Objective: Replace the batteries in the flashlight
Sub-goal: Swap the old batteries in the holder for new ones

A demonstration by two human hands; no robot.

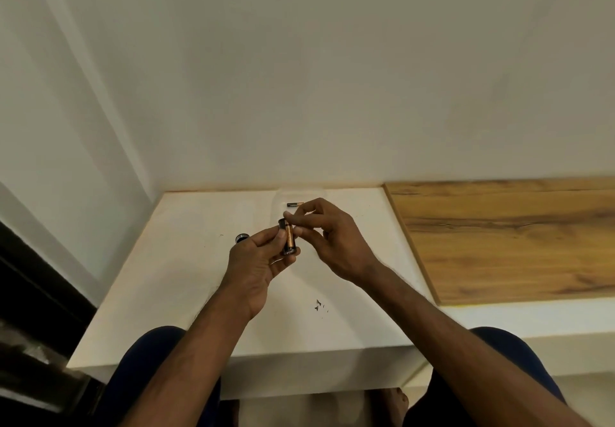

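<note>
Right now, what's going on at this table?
A person sits at a white table, partway through a battery swap. The left hand grips a copper-and-black battery, apparently seated in a small dark holder and held roughly upright. The right hand pinches its upper end. A second battery lies on the table behind the hands, and a small black round part, possibly a flashlight cap, sits left of them. No flashlight body is clearly visible.
</note>
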